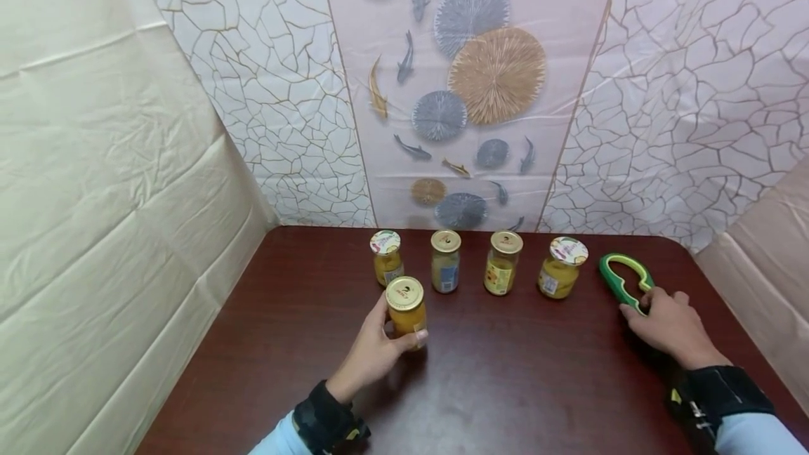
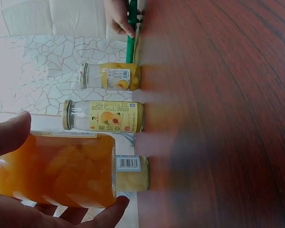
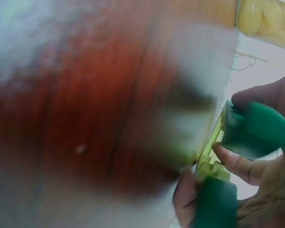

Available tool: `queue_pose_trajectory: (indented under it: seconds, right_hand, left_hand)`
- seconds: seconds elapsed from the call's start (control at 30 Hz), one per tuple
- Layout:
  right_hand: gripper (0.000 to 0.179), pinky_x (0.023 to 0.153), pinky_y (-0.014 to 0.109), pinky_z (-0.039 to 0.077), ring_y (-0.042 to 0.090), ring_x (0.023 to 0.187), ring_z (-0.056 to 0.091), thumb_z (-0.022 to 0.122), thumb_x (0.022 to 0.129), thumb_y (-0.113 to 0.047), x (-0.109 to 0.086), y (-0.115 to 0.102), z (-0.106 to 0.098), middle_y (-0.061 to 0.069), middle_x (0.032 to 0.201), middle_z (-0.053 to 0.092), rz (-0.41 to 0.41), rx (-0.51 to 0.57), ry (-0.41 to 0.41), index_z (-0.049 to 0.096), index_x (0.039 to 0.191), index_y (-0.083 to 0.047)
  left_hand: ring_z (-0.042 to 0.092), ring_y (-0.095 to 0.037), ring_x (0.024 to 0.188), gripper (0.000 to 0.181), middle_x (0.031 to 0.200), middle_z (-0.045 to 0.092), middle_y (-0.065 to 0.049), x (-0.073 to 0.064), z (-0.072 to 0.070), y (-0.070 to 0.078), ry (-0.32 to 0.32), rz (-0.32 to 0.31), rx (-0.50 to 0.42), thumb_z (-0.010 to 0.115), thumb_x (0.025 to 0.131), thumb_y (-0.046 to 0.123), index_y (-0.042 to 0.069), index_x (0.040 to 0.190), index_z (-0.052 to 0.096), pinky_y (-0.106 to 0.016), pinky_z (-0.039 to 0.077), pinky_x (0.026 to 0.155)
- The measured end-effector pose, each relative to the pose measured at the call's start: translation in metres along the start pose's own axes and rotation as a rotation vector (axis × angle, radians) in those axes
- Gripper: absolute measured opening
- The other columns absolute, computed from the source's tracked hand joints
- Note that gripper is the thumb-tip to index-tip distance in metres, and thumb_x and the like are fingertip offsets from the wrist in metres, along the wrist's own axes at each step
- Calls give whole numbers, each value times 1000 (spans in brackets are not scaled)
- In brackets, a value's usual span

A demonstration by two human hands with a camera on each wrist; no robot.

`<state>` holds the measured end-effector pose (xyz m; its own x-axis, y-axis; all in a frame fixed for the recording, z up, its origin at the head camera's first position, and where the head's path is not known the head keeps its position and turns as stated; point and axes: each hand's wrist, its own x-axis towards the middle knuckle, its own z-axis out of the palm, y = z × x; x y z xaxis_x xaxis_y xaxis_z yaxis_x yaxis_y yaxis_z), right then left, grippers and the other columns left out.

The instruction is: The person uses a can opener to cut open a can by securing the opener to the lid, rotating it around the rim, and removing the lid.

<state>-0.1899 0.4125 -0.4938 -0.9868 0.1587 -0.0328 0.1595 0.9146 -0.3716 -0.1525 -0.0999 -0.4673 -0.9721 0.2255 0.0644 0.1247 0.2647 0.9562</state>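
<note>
While my left hand [image 1: 371, 351] grips the jar [image 1: 404, 312] in curled fingers, my right hand [image 1: 673, 325] grips the green tool [image 1: 614, 284] extending ahead of it; likely picking up, calling for steady lifting.

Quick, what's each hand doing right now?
Left hand: holding a gold-lidded jar.
Right hand: holding the green tool by its handles.

Four jars [image 1: 503, 263] on apparently wooden table [image 1: 505, 371]
</note>
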Motion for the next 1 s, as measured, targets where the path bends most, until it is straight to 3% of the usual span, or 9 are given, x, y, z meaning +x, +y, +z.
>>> queue_pose_trajectory:
  seconds: [0.27, 0.47, 0.63, 0.8, 1.0]
  right_hand:
    - [64, 71, 59, 44, 60, 88, 53, 57, 102, -51, -16, 2, -11, 41, 116, 36, 143, 69, 87, 48, 121, 9]
    - [76, 75, 64, 41, 61, 97, 47, 62, 100, -63, -33, -25, -42, 42, 122, 37, 130, 101, 203, 48, 125, 8]
    - [79, 68, 60, 41, 59, 92, 50, 66, 97, -63, -53, -58, -64, 40, 126, 38, 69, 70, 269, 48, 131, 6]
    - [70, 70, 61, 42, 53, 98, 55, 75, 95, -50, -72, -94, -77, 36, 121, 53, -82, 65, 367, 54, 130, 7]
    - [61, 63, 43, 40, 38, 89, 58, 88, 86, -39, -81, -117, -76, 25, 114, 62, -239, 110, 422, 61, 123, 1]
  left_hand:
    - [64, -35, 135, 75, 146, 63, -13, 0, 5, 3, -18, 7, 8, 86, 92, 19, 23, 156, 46, -52, 58, 105]
    - [63, -34, 134, 79, 147, 63, -13, 0, 7, 7, -45, -21, -5, 86, 93, 25, 24, 159, 43, -51, 58, 103]
    - [62, -34, 136, 80, 148, 62, -12, -2, 9, 8, -58, -29, -19, 87, 92, 27, 24, 159, 43, -54, 57, 106]
    - [63, -34, 135, 81, 147, 62, -11, -2, 12, 9, -54, -31, -27, 87, 92, 24, 24, 159, 43, -54, 57, 105]
    - [65, -32, 131, 78, 146, 63, -10, 3, 18, 12, -62, -36, -43, 86, 93, 24, 28, 158, 44, -49, 60, 101]
